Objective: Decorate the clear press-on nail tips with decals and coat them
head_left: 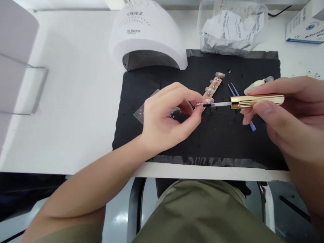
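Between its thumb and index finger my left hand (172, 118) pinches a small silvery piece (199, 104). My right hand (291, 111) is closed on a gold-handled brush (257, 101), whose dark tip lies at the left fingertips. A pale bottle (254, 86) with a clear cap shows beside the right index finger; whether the hand touches it is unclear. Just beyond the left fingertips, a wooden strip (214, 88) carries several decorated nail tips (219, 75). Blue tweezers (234, 89) lie right of the strip, partly behind the brush.
A white lamp (152, 30) stands at the back of the black mat (227, 141). Behind the mat's right part is a clear bin (215, 47) of alcohol pads, with a white box (306, 25) farther right. A clear sheet (139, 114) lies left of my left hand.
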`<action>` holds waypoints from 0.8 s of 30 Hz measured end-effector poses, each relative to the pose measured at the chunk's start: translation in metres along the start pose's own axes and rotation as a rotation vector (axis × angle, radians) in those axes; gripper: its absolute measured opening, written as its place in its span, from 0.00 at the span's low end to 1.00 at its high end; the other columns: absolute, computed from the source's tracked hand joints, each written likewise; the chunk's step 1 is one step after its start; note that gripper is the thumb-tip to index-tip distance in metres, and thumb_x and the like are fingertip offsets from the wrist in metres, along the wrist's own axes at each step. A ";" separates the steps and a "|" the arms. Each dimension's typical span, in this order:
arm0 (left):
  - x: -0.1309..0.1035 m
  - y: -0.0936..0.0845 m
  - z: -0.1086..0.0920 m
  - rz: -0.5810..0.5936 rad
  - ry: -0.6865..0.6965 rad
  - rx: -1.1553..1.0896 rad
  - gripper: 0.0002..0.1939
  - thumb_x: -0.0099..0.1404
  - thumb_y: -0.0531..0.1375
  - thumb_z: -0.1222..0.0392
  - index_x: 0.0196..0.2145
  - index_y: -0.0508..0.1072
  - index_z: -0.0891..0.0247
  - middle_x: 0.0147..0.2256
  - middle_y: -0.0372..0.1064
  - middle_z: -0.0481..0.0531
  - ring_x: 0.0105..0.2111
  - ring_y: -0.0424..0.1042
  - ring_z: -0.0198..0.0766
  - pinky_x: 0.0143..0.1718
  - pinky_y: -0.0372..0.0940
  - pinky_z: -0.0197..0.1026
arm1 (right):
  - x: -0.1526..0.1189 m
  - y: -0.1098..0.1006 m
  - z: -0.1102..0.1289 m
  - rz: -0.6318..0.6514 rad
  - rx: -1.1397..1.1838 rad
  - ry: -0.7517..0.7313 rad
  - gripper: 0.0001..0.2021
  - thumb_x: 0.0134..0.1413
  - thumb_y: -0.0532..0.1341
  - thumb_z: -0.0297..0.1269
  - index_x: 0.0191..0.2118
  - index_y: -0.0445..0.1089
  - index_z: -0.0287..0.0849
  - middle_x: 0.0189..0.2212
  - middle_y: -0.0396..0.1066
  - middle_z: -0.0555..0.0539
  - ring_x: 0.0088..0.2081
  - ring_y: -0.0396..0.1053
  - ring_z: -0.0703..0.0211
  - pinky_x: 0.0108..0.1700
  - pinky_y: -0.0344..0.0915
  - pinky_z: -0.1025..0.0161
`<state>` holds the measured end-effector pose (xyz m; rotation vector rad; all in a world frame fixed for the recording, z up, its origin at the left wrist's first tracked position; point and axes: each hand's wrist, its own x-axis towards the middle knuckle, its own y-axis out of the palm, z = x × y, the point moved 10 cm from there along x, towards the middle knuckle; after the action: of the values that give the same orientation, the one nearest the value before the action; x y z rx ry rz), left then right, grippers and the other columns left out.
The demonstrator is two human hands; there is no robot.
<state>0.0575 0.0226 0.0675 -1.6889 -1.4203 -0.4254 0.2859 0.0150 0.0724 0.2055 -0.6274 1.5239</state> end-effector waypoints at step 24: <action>-0.002 -0.001 0.004 -0.021 -0.082 -0.012 0.08 0.73 0.71 0.70 0.42 0.83 0.58 0.36 0.84 0.47 0.29 0.77 0.30 0.29 0.74 0.36 | 0.001 -0.013 -0.009 -0.158 -0.022 0.086 0.07 0.60 0.76 0.34 0.42 0.90 0.54 0.25 0.79 0.55 0.28 0.78 0.59 0.26 0.69 0.58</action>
<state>0.0546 0.0249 0.0645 -1.7192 -1.4988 -0.3803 0.3006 0.0195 0.0683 0.1670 -0.5466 1.3660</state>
